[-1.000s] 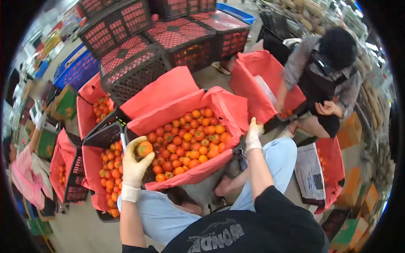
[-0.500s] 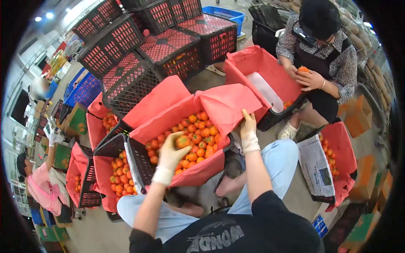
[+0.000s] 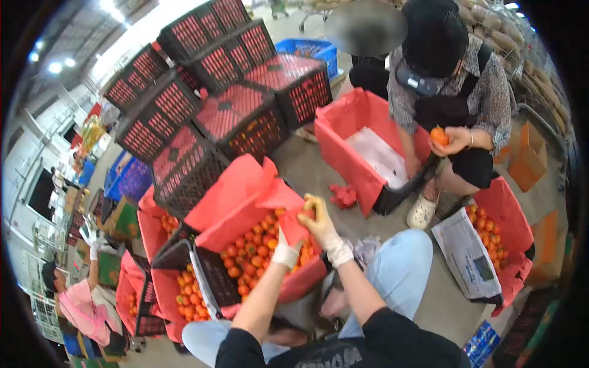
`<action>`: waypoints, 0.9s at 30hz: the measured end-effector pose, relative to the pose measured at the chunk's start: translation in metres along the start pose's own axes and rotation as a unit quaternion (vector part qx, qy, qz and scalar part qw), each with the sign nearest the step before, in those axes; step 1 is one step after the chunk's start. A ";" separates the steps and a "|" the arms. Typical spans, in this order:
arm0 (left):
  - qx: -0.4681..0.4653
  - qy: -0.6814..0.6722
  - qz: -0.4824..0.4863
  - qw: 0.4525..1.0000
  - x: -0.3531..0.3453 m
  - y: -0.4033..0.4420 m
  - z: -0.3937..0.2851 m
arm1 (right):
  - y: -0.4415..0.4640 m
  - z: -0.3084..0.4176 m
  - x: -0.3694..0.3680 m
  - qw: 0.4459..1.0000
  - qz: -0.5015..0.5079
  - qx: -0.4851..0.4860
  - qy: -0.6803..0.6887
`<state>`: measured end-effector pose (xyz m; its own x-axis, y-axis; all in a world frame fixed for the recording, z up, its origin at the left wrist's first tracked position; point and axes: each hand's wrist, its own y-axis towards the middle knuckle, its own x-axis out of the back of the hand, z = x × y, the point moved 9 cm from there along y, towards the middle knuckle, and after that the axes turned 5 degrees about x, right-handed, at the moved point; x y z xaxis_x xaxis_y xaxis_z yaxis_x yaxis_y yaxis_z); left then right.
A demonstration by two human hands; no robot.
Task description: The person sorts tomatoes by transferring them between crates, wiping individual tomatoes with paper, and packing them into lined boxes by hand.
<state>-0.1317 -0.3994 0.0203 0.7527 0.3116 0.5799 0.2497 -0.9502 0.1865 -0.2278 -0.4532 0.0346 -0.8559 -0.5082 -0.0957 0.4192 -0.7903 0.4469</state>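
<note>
Red tomatoes (image 3: pixel 248 254) fill a black crate lined with red paper (image 3: pixel 211 211) in front of my knees. My gloved right hand (image 3: pixel 322 227) is closed on the edge of a loose flap of this paper, over the crate's right part. My gloved left hand (image 3: pixel 286 253) is low over the tomatoes beside it; the flap hides its fingers, so whether it holds anything does not show.
Opposite me a person holds a tomato (image 3: pixel 439 136) over another paper-lined crate (image 3: pixel 350 156). Stacked black crates (image 3: pixel 236 116) rise behind. Crates of tomatoes stand left and right (image 3: pixel 488 236). Crumpled red paper (image 3: pixel 343 196) lies on the floor. A person in pink (image 3: pixel 86 310) is far left.
My right hand has come left and down, drawing the flap over the tomatoes. My left hand has moved right, beneath the flap; the tomato it held is out of sight. The view has shifted.
</note>
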 end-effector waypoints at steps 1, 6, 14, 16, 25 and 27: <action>0.084 -0.342 -0.073 0.933 -0.022 -0.004 0.081 | 0.000 -0.012 0.001 1.000 -0.015 -0.015 -0.021; 0.062 -0.154 -0.155 0.974 -0.009 0.012 0.020 | 0.002 -0.005 0.025 0.988 -0.151 -0.037 0.014; 0.106 0.064 -0.043 0.991 -0.023 0.024 0.004 | -0.037 -0.133 0.057 0.919 -0.283 -0.246 0.122; 0.109 -0.200 -0.097 0.969 -0.026 0.032 0.007 | -0.020 -0.105 0.043 0.970 -0.144 -0.185 -0.069; 0.048 0.157 0.033 0.986 -0.003 0.013 -0.040 | -0.020 -0.096 0.053 0.951 -0.165 -0.242 -0.101; 0.014 0.200 0.012 0.980 0.027 -0.003 -0.052 | -0.027 -0.102 0.078 0.931 -0.270 -0.238 -0.065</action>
<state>-0.1439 -0.3888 0.0766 0.4606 0.2573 0.8495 0.2562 -0.9549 0.1502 -0.2744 -0.5065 -0.0755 -0.9971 0.0293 -0.0705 -0.0234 -0.9963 -0.0829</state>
